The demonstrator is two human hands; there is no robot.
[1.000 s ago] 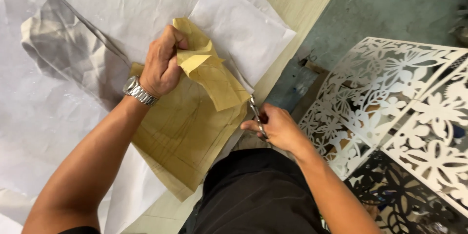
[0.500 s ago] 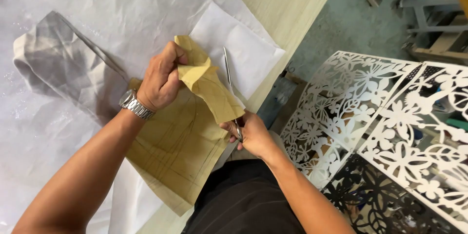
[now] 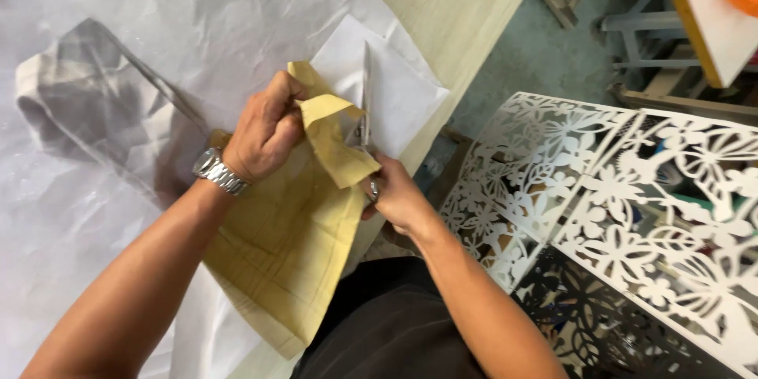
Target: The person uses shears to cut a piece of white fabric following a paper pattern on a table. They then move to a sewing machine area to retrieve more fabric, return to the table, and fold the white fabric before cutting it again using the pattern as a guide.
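Now the right hand [image 3: 399, 197] has raised one pair of scissors [image 3: 365, 103], fist closed on the handles, blades pointing to twelve o'clock where earlier they lay lower. At nine o'clock, the left hand [image 3: 264, 130] pinches one yellow paper sheet [image 3: 292, 245] on the table [image 3: 442, 8].

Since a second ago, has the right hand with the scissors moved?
Yes. The right hand brought the scissors up from the table edge over the white sheet.
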